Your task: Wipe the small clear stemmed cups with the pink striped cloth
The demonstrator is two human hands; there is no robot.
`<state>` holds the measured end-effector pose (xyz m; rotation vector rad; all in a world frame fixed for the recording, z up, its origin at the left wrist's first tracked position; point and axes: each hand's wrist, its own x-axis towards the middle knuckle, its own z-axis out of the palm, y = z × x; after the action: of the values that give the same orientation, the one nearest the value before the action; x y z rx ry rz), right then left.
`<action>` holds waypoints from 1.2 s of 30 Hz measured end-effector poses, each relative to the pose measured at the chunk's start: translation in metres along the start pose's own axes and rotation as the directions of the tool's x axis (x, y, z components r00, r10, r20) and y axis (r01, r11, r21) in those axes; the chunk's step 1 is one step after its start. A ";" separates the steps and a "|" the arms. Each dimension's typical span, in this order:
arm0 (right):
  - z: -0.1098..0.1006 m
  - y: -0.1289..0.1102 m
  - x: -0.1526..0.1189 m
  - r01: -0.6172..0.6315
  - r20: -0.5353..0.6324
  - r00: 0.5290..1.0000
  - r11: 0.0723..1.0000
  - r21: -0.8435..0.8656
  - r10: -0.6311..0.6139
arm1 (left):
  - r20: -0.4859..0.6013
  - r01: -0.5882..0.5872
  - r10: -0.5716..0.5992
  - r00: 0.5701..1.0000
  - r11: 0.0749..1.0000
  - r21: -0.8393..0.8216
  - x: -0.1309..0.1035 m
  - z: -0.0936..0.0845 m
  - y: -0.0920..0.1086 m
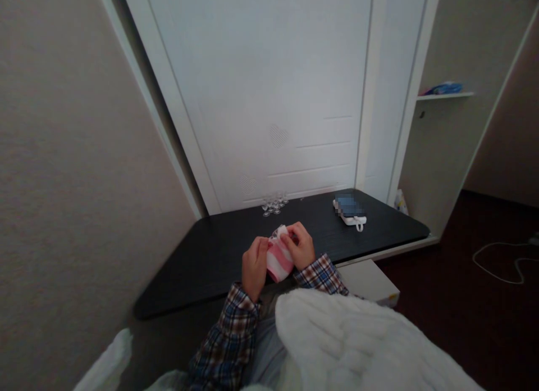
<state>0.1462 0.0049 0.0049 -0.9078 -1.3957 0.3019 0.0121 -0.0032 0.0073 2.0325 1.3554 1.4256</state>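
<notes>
a pink-and-white striped packet [278, 260] is pinched between the left hand [254, 267] and right hand [300, 249], above the dark bench [202, 262].

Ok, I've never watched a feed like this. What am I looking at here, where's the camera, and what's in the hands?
There is no machine: a person works with two bare hands. The one picture comes from a camera on their head, looking forward and down. The left hand and the right hand, both in plaid sleeves, hold a small pink-and-white striped object between them over the near edge of a black table. On the table lie a cluster of small clear pieces by the white door, and a white device, partly blurred. A white fluffy blanket covers the lap.
</notes>
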 end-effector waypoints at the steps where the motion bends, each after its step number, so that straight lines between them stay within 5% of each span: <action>1: 0.000 0.000 0.000 -0.006 -0.009 1.000 1.000 -0.007 0.006 | -0.001 -0.005 0.005 1.000 0.999 -0.034 0.001 0.001 0.001; 36: -0.001 0.008 0.001 -0.030 -0.059 0.998 0.999 0.031 0.032 | 0.056 0.012 -0.007 0.998 0.995 -0.097 0.000 0.004 -0.001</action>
<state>0.1496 0.0103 0.0006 -0.9078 -1.3199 0.3156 0.0148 -0.0016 0.0046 1.9862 1.2470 1.3922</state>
